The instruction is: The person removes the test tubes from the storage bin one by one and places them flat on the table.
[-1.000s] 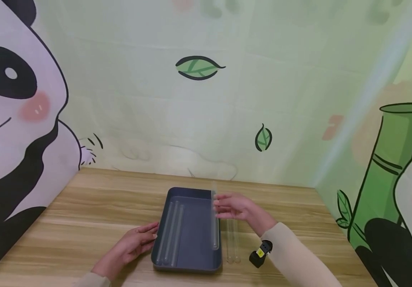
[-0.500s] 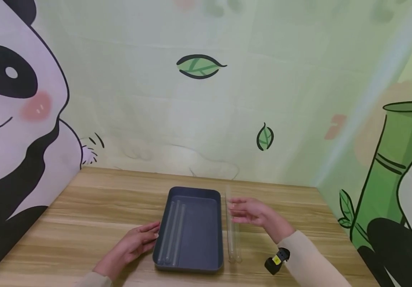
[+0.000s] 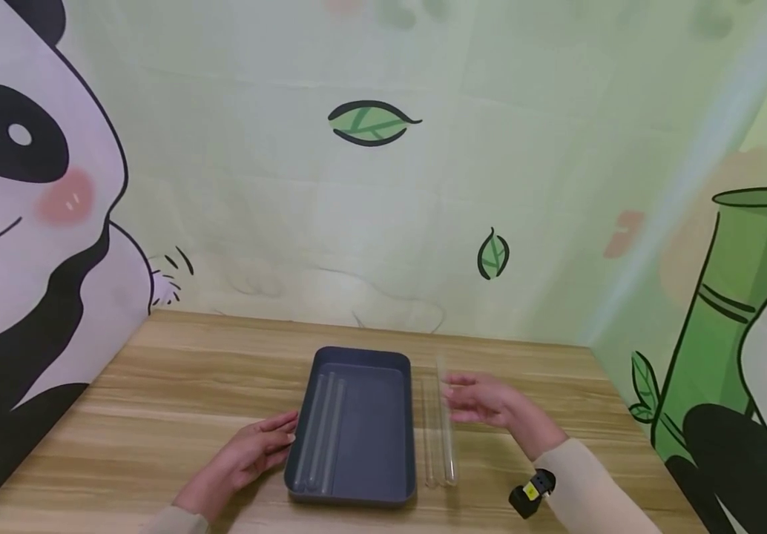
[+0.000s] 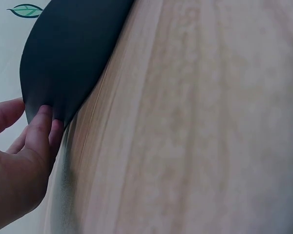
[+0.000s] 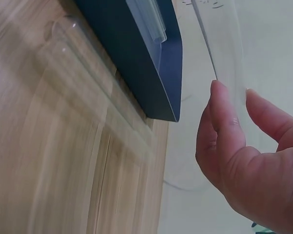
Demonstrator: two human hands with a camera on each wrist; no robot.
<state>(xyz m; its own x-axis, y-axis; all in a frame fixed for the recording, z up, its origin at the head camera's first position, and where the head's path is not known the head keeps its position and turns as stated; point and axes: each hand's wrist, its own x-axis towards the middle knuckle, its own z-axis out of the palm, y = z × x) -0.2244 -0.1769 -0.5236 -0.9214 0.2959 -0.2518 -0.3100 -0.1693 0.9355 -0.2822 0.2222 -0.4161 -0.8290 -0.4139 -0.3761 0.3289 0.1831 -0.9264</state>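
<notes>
Clear tube [image 3: 449,445] shifted right, off the blue tray [image 3: 377,445], right hand [image 3: 480,400] pinching it, left hand [image 3: 258,449] touching tray with relaxed fingers; I'd keep it parallel, avoiding the tubes [image 3: 429,445] lying between.

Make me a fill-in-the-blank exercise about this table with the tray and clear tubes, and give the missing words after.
The tray contains exactly ____ clear tubes.
Of the tray's two long sides, the left hand touches the ____ one.
The tube pinched by the right hand is ____ (inside/outside) the tray.
The large printed animal at far left is a ____.

Missing words: three; left; outside; panda.
</notes>
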